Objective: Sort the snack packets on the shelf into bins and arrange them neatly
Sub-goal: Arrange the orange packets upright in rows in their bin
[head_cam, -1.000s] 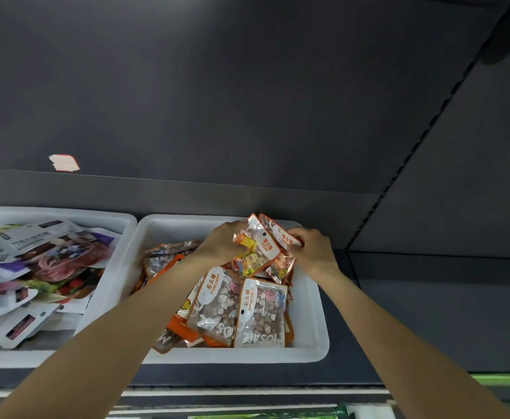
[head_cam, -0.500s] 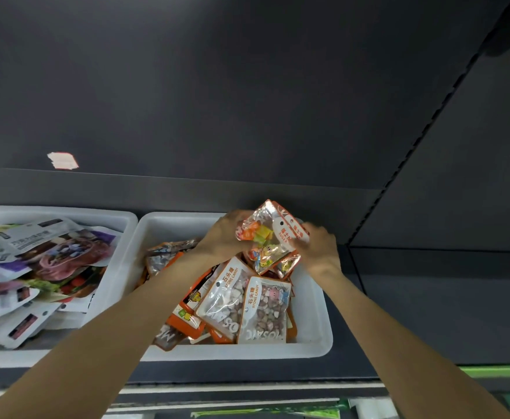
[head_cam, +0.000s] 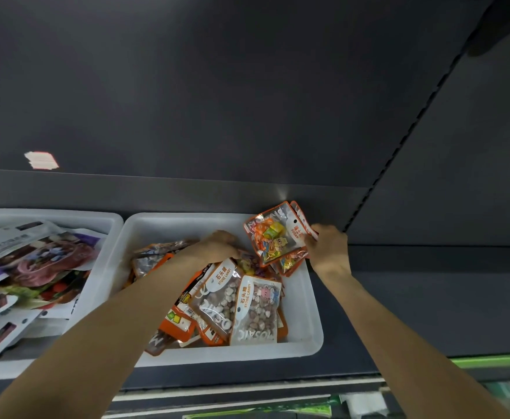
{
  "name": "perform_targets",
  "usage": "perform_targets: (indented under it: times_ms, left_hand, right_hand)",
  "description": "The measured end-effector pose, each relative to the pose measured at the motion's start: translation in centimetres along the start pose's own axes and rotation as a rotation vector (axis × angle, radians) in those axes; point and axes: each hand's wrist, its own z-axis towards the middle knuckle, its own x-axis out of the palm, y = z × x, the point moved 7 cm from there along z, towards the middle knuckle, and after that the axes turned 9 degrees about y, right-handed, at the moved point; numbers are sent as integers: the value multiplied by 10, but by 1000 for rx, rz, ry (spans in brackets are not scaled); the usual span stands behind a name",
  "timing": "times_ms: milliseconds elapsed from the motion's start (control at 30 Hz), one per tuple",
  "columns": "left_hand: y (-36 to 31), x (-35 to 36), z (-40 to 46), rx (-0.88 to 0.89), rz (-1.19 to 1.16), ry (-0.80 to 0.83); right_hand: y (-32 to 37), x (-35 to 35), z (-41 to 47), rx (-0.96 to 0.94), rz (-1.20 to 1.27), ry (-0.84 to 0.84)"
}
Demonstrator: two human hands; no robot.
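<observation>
- Gripping a small stack of orange-edged candy packets by its right edge, the right hand holds them tilted up above the far right corner of the right-hand white bin, fingers curled round the edge.
- The left hand reaches into the same bin, just left of the held packets, knuckles up and fingertips down among the loose packets; whether it grips anything cannot be told.
- Both forearms stretch in from the near side of that bin, the left crossing its front rim, the right passing over its right wall.
- Two stone candy packets lie face up against the bin's near wall, over orange packets beneath.
- A second white bin touches this bin's left side and holds purple and white packets.
- Both bins sit on a dark shelf, with a dark back panel behind them carrying a pale sticker to the far left.
</observation>
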Motion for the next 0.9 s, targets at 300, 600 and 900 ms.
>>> perform_targets:
  times_ms: [300, 600, 900]
  left_hand:
    - [-15, -1, -6, 159, -349, -124]
    - [-8, 4, 4, -44, -161, -242]
    - [10, -30, -22, -24, -442, -434]
  right_hand:
    - [-4, 3, 1, 20, -52, 23]
    - [1, 1, 1, 0, -57, 5]
    - [13, 0, -10, -74, 58, -60]
